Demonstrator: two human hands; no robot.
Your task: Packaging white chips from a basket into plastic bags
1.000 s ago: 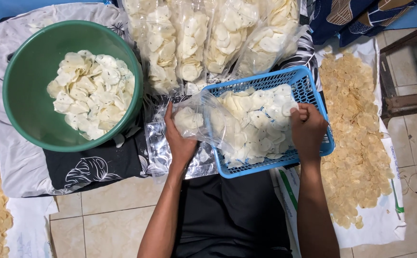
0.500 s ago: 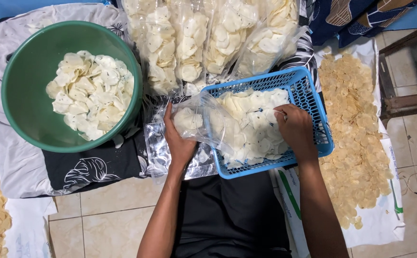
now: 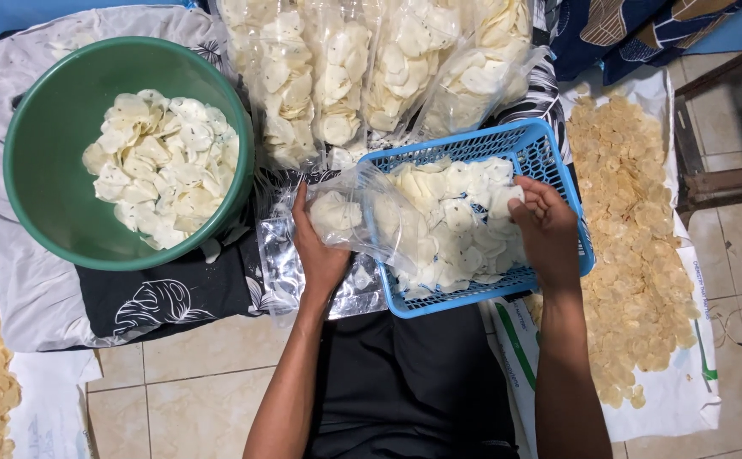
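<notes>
My left hand (image 3: 318,251) grips the closed end of a clear plastic bag (image 3: 362,217) that holds a few pale round chips; its open mouth lies over the blue plastic basket (image 3: 558,166). The basket is full of pale chips (image 3: 447,229). My right hand (image 3: 545,225) reaches into the basket's right side, its fingers curled on a few chips near the top. A pile of flat empty clear bags (image 3: 281,263) lies under my left wrist.
A green bowl (image 3: 43,161) with pale chips stands at the left. Several filled clear bags (image 3: 371,68) lie behind the basket. Yellowish chips are spread on a white sack (image 3: 668,399) at the right and at the far left edge. A wooden frame (image 3: 719,110) stands at right.
My right hand has moved from the basket's right rim into the basket and up toward the chips at its upper right. The left hand keeps the bag in place.
</notes>
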